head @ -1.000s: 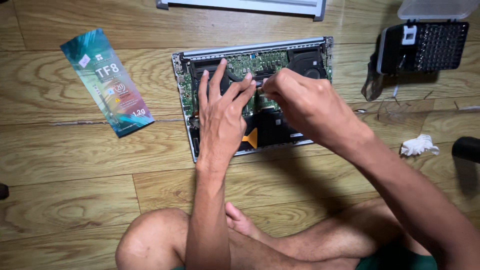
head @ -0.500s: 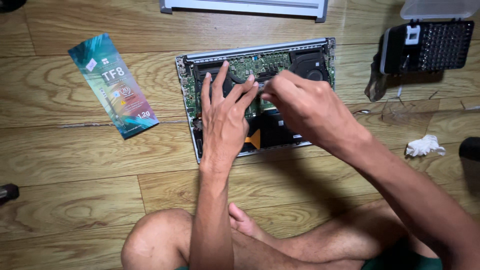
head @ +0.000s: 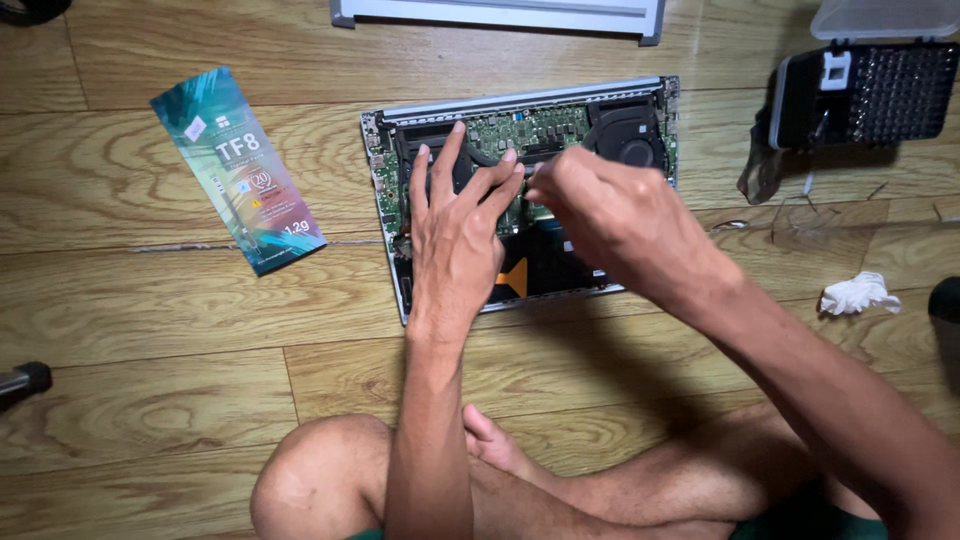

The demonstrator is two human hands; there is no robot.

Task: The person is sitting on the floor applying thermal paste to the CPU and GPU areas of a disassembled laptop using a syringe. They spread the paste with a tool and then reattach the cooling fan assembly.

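An opened laptop [head: 640, 120] lies bottom-up on the wooden floor, its green circuit board, black fan and black battery exposed. My left hand [head: 455, 235] rests flat on the laptop's left half, fingers spread over the board. My right hand [head: 610, 220] hovers over the middle of the board with fingers pinched together at the fingertips near my left index finger. Whatever is between those fingers is too small to make out.
A teal and pink foil packet [head: 240, 170] lies left of the laptop. A black screwdriver-bit case [head: 865, 95] stands at the upper right, a crumpled white tissue [head: 858, 294] at the right. The removed silver cover [head: 500, 14] lies above. My crossed legs fill the bottom.
Both hands stay on the laptop in nearly the same pose. The view has shifted slightly, so everything sits a little further right in the picture.
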